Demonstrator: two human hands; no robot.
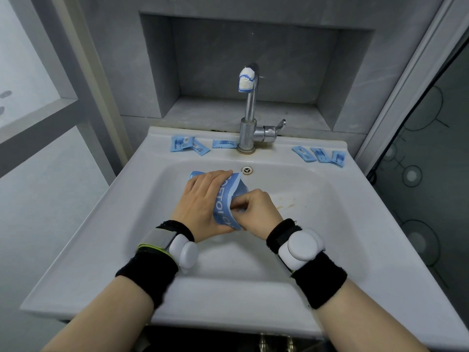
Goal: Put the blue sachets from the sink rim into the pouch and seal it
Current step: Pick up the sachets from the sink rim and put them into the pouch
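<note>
One wide white sink (101,224) fills most of your view, and behind it a grey niche (253,59) is cut into the wall. From the middle of the back rim a chrome faucet (250,115) stands upright; its spout end is wrapped in white and blue tape and its lever points to the right. Over the basin you hold the blue pouch (224,203) between both hands, above the bowl and not touching it. Your left hand (203,199) grips the pouch from its left side, with the fingers laid across its far end. Your right hand (256,212) has its fingers curled tightly and pinches the pouch at the right edge; I cannot tell if something small is also between these fingers. On each wrist you wear a black band with a white device, the left band (157,250) and the right band (302,250). Six blue sachets (224,144) lie flat on the back rim: the left trio (181,143) is left of the faucet, two overlapping and one just beside the faucet base, and the right trio (320,154) lies close together near the right corner. A brownish stain (286,201) marks the bowl right of your hands, and the small overflow hole (246,170) sits below the faucet.
</note>
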